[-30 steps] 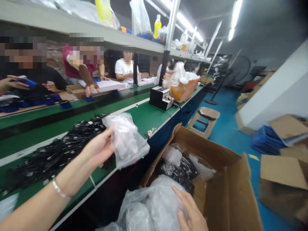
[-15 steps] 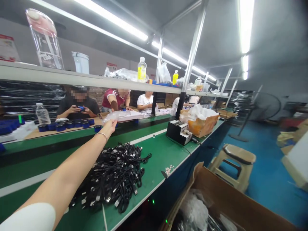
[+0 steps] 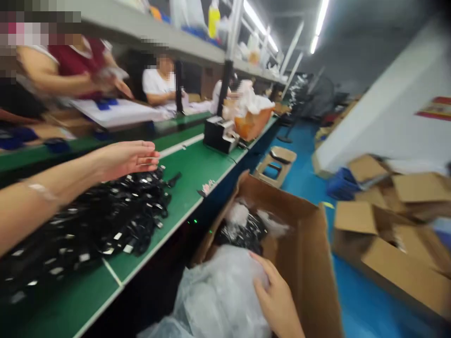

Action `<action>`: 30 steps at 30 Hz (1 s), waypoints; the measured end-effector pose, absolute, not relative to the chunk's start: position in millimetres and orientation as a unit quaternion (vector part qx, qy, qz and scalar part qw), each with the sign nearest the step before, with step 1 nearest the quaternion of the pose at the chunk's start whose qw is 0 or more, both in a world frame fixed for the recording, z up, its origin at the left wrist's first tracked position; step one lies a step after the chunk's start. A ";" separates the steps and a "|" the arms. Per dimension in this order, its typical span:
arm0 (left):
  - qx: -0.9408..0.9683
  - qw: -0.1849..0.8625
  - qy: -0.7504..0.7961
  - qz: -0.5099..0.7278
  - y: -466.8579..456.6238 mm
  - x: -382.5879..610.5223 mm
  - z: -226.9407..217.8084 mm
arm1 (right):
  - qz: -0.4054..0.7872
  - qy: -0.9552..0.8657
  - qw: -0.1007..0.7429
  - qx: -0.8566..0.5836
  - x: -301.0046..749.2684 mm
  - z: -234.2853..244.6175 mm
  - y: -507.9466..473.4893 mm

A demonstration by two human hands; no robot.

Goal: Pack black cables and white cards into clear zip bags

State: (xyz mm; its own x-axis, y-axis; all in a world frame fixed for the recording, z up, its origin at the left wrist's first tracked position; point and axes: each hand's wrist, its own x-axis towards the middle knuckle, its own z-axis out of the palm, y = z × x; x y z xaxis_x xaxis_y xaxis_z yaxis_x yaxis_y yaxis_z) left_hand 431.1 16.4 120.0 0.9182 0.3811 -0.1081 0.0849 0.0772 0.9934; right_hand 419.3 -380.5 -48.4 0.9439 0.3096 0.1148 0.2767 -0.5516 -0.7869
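My left hand (image 3: 127, 158) hovers flat over the pile of black cables (image 3: 95, 220) on the green bench (image 3: 190, 180), fingers stretched out and empty. My right hand (image 3: 276, 298) rests on a bundle of clear plastic bags (image 3: 221, 295) at the near end of an open cardboard box (image 3: 306, 244) beside the bench, its fingers curled onto the plastic. Deeper in the box lie more bagged black cables (image 3: 246, 227). The picture is blurred by motion.
Across the bench sit several people; one in a red top holds a clear bag (image 3: 111, 75). A black machine (image 3: 220, 134) and an orange box (image 3: 252, 119) stand further along. A stool (image 3: 276, 159) and loose cardboard boxes (image 3: 391, 220) are on the blue floor.
My left hand reached across with the clear bag, let it go to the person opposite and drew back empty over the cables. The view dropped back down to the box.
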 end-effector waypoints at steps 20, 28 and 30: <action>0.894 0.341 -0.218 -0.192 -158.8 358.6 -28.9 | 0.073 -0.120 0.479 -0.866 401.8 -49.7 -402.8; 0.877 0.416 -0.049 -0.237 -158.9 370.7 -20.1 | 0.083 -0.121 0.491 -0.859 399.1 -52.2 -415.4; 0.872 0.415 -0.061 -0.251 -163.0 367.4 -19.3 | 0.083 -0.117 0.493 -0.858 398.9 -52.1 -415.9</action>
